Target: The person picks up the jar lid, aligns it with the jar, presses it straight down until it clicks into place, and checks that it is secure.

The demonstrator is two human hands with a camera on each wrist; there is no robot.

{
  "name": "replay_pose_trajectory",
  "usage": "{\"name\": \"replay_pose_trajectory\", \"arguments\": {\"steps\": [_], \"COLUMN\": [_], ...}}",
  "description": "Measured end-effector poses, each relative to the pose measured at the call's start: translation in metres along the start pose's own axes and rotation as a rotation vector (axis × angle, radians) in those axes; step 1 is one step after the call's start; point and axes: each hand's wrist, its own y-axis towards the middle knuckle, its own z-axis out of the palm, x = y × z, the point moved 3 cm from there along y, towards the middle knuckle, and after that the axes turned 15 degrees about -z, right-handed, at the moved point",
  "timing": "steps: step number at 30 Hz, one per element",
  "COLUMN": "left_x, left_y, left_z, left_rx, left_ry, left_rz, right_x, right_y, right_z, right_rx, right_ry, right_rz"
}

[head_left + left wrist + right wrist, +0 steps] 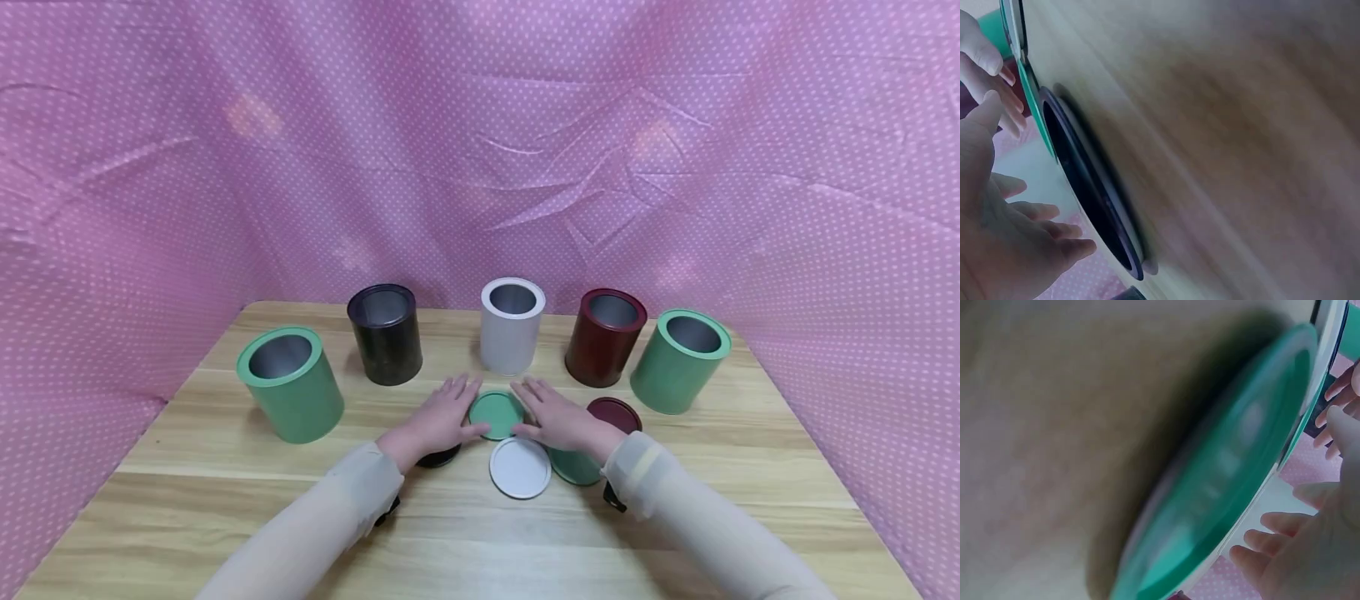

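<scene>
Both hands reach out over a group of round lids, fingers extended and palms apart. My left hand point(438, 417) is above and just beyond the black lid point(441, 457), its thumb toward the light green lid point(497, 415). Across from it, my right hand point(561, 418) is at the same lid's other side, over part of a second green lid point(576, 469). Neither hand grips anything. A white lid point(520, 469) lies closest to me, and a dark red lid point(617, 414) is to the right, partly covered by the right wrist.
Uncapped cans stand in an arc behind the lids: a green can point(303, 408) at left, a black can point(392, 350), a white can point(511, 343), a dark red can point(602, 350) and another green can point(671, 379) at right. Pink dotted cloth point(480, 167) hangs around the wooden table point(480, 550).
</scene>
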Motion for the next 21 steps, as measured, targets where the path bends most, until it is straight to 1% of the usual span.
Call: {"name": "replay_pose_trajectory", "arguments": {"steps": [4,8,12,17,21], "left_x": [-0.0004,-0.0017,-0.0031,-0.0016,0.0], "left_y": [0.0005,-0.0013,-0.0028,-0.0012,-0.0001], "left_z": [0.0017,0.0032,0.0044,0.0058,0.0053], "left_rx": [0.025,0.046,0.065,0.043,0.028], "left_ry": [0.019,0.038,0.043,0.058,0.071], "left_rz": [0.013,0.027,0.026,0.019,0.018], "right_x": [-0.0008,-0.0029,-0.0051,-0.006,-0.0087], "right_y": [0.002,0.0024,0.0031,0.0055,0.0069], "right_z": [0.0006,0.0012,0.0018,0.0013,0.0012], "right_rx": [0.029,0.069,0.091,0.099,0.119], "right_ry": [0.028,0.024,0.028,0.052,0.05], "right_rz": [0.006,0.028,0.014,-0.022,-0.037]}}
